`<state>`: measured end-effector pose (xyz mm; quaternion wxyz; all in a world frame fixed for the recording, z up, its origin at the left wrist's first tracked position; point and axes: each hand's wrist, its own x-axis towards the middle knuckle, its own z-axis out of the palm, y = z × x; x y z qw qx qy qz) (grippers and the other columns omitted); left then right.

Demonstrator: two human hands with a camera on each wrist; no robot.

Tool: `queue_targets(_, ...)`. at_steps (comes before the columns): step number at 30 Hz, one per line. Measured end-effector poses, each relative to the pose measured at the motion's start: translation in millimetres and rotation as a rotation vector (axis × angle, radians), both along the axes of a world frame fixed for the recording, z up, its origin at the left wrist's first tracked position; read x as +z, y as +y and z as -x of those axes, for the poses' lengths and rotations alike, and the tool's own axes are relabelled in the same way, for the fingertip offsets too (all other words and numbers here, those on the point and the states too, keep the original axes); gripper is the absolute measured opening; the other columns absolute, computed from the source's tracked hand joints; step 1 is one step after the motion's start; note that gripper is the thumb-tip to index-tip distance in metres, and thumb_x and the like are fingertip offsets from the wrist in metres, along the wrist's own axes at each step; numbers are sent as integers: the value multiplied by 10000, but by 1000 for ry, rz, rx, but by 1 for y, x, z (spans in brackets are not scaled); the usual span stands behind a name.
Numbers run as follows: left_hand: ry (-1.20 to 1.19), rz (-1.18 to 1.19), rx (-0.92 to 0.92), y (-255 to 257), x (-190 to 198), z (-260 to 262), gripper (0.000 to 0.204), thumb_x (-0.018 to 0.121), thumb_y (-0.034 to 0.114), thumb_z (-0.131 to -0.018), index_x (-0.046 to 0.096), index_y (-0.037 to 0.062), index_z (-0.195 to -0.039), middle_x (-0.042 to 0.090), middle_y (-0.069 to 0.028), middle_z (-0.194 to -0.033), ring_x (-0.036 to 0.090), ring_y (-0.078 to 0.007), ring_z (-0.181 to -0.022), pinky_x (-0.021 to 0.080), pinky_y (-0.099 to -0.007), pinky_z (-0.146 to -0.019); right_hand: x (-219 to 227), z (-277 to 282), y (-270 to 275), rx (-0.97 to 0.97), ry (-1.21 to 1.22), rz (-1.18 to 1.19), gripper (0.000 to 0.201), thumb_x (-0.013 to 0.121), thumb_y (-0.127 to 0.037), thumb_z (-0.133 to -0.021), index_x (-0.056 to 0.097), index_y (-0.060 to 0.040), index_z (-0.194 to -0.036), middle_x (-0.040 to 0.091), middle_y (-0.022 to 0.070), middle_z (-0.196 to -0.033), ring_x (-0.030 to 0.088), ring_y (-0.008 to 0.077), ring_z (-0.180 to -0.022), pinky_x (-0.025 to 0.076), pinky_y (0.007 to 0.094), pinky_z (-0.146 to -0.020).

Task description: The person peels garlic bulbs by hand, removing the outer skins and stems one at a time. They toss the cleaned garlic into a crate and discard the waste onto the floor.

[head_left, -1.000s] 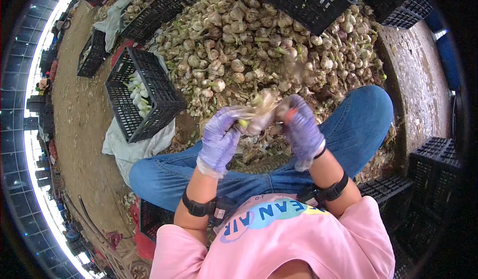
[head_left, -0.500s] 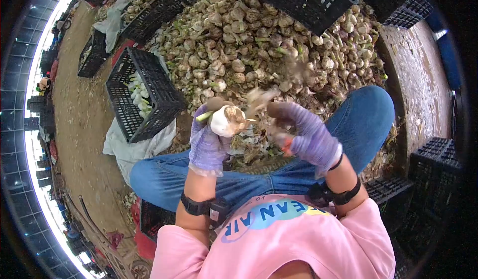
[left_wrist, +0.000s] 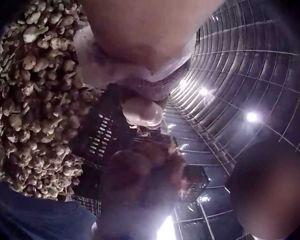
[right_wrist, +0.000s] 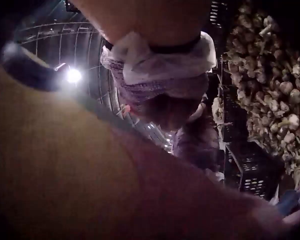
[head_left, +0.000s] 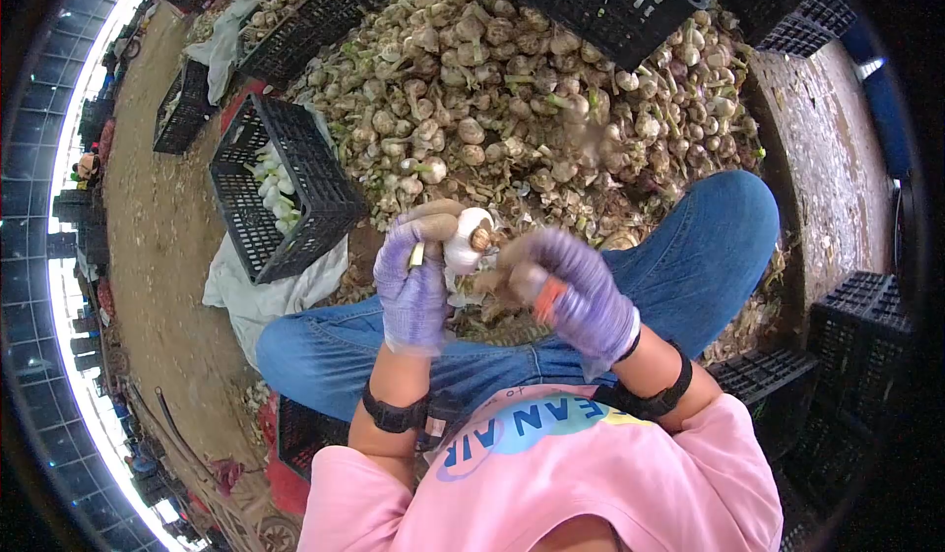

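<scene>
My left hand (head_left: 411, 281), in a purple glove with soiled fingertips, grips a white garlic bulb (head_left: 465, 242). The bulb's brown root end faces right, and a pale green stem (head_left: 417, 255) pokes out between the fingers. In the left wrist view the bulb (left_wrist: 142, 112) shows pale below the glove cuff. Just right of the bulb is my right hand (head_left: 571, 291), gloved the same way and blurred, its fingers bent toward the root end. Something orange (head_left: 548, 299) sits at its thumb. I cannot tell whether those fingers pinch anything.
Beyond the hands spreads a big heap of unpeeled garlic (head_left: 472, 69). A black crate (head_left: 330, 193) holding clean white bulbs stands at the left, and another black crate (head_left: 600, 10) stands over the heap. The jeans-clad legs (head_left: 704, 227) are folded around loose skins.
The left hand has turned the bulb, now whiter, so its root end faces right. Loose skin came away in the right hand, which then moved back left close to the bulb.
</scene>
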<state>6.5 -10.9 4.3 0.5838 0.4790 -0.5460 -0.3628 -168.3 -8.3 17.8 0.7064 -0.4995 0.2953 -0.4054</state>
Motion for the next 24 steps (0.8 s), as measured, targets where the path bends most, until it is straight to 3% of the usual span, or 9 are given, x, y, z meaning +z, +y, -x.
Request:
queue_targets(1,-72,11,6,1,2,-1,176,528,231,-894,548,56,-900,591,-138,-985,581,-212,-873,489,-326,-761,-4,-3,0,-204,-81,-171,214,585,-158,-842,531,-8,-985,558,43,-853,545,105,-793,468,269,-694)
queue_targets(7,-48,123,-59,0,7,2,95,502,51,-879,582,47,-932,600,-145,-1001,584,-221,-899,467,-323,-790,-18,1,-6,-125,-254,-307,408,624,-241,-822,477,-3,-1119,533,57,-1005,506,101,-907,435,249,-804)
queue_targets(9,-62,-34,10,-3,8,3,108,524,47,-875,585,58,-963,606,-123,-1003,592,-209,-892,487,-301,-766,-21,-1,-12,-141,-71,-116,441,646,-254,-801,476,-3,-1121,530,55,-1004,515,96,-882,438,234,-779)
queue_targets(10,296,-249,-16,-2,0,4,138,548,50,-864,582,60,-998,610,-95,-998,607,-187,-855,507,-261,-727,-22,4,-9,-130,-182,-209,407,646,-249,-801,502,-4,-1092,545,45,-957,524,91,-840,437,218,-735)
queue_targets(16,99,-736,0,-39,-49,-48,216,524,-21,-827,596,53,-1017,615,-23,-897,593,-113,-752,500,-233,-650,-64,14,-20,-27,27,-175,333,604,-158,-841,520,5,-1119,572,39,-935,530,87,-816,444,224,-725)
queue_targets(19,62,-728,-33,-71,-62,-81,219,558,16,-799,606,42,-1011,630,-43,-907,592,-140,-754,485,-240,-662,-77,16,-23,-33,155,-29,333,602,-161,-843,533,8,-1122,588,55,-997,542,108,-842,446,242,-742)
queue_targets(20,-254,-731,21,-94,-55,-94,185,571,49,-797,621,42,-975,630,-49,-895,588,-137,-728,484,-248,-635,-80,17,-25,-32,154,-16,333,602,-161,-843,533,8,-1122,588,55,-997,542,108,-842,446,242,-742)
queue_targets(22,-104,-653,185,-150,23,-98,249,582,115,-807,588,24,-1038,617,-76,-916,577,-152,-759,479,-278,-663,-84,17,-30,41,249,-151,314,587,-149,-848,540,5,-1118,599,52,-977,530,93,-831,442,239,-741)
queue_targets(24,329,-66,208,-186,46,-135,451,571,114,-837,397,9,-1240,562,-83,-1014,568,-175,-837,482,-294,-716,-81,15,-31,30,263,-155,303,579,-141,-850,546,0,-1116,601,44,-957,521,86,-820,437,231,-734)
